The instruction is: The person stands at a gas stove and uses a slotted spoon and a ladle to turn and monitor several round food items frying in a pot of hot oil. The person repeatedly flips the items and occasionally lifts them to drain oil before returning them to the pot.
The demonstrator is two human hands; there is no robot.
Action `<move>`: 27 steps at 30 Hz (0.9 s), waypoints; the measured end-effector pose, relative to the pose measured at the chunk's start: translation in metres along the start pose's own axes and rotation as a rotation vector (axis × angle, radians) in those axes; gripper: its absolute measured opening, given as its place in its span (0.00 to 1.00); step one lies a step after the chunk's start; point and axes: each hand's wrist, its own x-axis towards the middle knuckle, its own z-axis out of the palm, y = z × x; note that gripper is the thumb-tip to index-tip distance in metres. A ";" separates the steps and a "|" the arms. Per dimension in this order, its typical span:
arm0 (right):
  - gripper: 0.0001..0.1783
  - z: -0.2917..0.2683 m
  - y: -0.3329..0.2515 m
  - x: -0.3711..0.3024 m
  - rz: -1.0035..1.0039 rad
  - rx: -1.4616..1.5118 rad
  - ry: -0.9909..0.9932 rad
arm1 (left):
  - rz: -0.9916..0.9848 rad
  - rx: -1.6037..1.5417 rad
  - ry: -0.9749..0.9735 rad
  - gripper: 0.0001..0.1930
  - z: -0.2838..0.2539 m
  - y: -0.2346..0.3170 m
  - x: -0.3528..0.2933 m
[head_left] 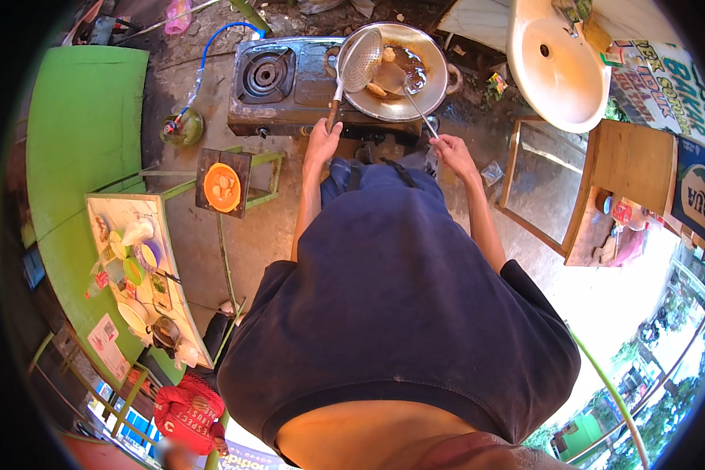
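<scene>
A large wok (433,56) with dark oil and a few browned pieces of food (376,90) sits on the right side of a two-burner gas stove (305,72). My left hand (322,141) grips the wooden handle of a skimmer (361,66), whose perforated bowl is held over the wok's left part. In my right hand (453,154) is the metal handle of a spatula (392,77); its wide head reaches into the wok among the food. Both hands are closed, on the near side of the stove.
An orange bowl (222,188) of pale pieces stands on a small stool to the left. Beyond it is a table (182,301) crowded with dishes. A green gas cylinder (182,128) with a blue hose stands left of the stove; a white sink (560,78) is at right. A person in red (188,415) is lower left.
</scene>
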 end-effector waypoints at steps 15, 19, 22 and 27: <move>0.13 0.003 0.018 0.040 0.029 0.127 0.185 | -0.114 -0.123 -0.075 0.19 -0.022 0.033 -0.009; 0.13 0.003 0.010 0.035 0.021 0.220 0.168 | -0.036 -0.006 0.022 0.22 -0.023 0.034 -0.007; 0.12 0.004 0.018 0.039 -0.002 0.077 0.229 | 0.019 0.082 0.032 0.23 -0.020 0.011 0.002; 0.12 0.000 0.015 0.035 0.008 0.184 0.119 | -0.070 -0.057 -0.042 0.23 -0.022 0.020 0.000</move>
